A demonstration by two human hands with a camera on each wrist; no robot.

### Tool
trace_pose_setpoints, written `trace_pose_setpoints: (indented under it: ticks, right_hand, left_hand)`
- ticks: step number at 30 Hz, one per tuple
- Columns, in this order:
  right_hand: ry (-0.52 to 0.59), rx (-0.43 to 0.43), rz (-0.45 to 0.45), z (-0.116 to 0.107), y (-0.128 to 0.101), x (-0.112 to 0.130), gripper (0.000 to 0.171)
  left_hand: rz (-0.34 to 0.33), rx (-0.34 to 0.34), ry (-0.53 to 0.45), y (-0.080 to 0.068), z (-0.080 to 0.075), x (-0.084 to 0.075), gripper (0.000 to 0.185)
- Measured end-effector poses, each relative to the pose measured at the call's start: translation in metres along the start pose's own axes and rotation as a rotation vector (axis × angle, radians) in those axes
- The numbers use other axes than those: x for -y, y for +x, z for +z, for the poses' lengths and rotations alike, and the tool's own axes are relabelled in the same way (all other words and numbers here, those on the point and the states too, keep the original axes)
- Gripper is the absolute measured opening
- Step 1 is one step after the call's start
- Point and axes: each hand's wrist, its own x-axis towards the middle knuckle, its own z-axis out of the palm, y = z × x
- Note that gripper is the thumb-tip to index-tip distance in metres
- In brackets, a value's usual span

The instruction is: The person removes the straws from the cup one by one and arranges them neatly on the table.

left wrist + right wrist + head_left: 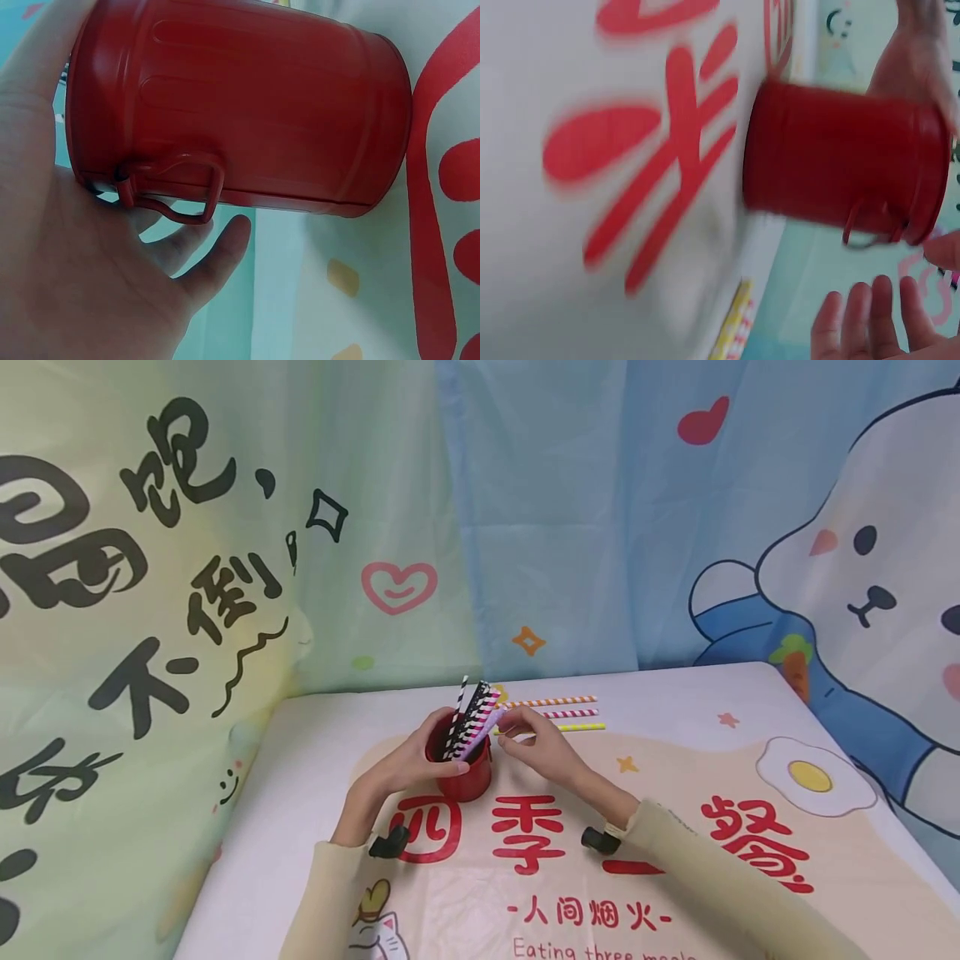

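here the left hand (408,764) curls its fingers round the red tin cup (461,772), which stands on the printed tablecloth (675,877) near the table's middle with striped straws (471,720) leaning in it. the right hand (536,742) hovers just beside the straw tops, fingers loosely apart and holding nothing i can make out. three more straws (558,713) lie flat behind it.

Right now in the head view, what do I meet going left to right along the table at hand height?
Left hand → red tin with striped straws standing in it → right hand → loose straws on the tablecloth → fried egg print.
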Motion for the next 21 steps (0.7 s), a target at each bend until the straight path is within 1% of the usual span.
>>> trace_pose_setpoints:
  ticks: [3, 6, 9, 12, 14, 18, 21]
  right_hand:
    - [0.076, -0.007, -0.01, 0.006, -0.006, 0.005, 0.032]
    - [0.127, -0.026, -0.007, 0.012, -0.009, 0.008, 0.032]
    - [0.17, -0.032, 0.017, 0.018, -0.009, 0.011, 0.033]
    - [0.191, -0.035, 0.048, 0.023, -0.009, 0.017, 0.033]
    - [0.201, -0.039, 0.059, 0.023, -0.012, 0.026, 0.032]
    - [0.203, -0.059, 0.059, 0.022, -0.017, 0.045, 0.028]
    - [0.195, -0.071, 0.054, 0.021, -0.019, 0.053, 0.027]
  left_hand:
    - [0.001, -0.004, 0.002, 0.0, -0.001, 0.0, 0.089]
    - [0.001, -0.002, 0.0, 0.0, 0.0, 0.0, 0.09]
    - [0.003, 0.003, 0.003, -0.001, 0.0, 0.001, 0.091]
    - [0.006, 0.003, 0.007, -0.001, 0.0, 0.002, 0.092]
    - [0.009, 0.001, 0.007, -0.001, 0.0, 0.002, 0.093]
    - [0.022, 0.002, 0.007, -0.001, 0.0, 0.002, 0.093]
    - [0.023, 0.005, 0.009, 0.0, 0.0, 0.001, 0.093]
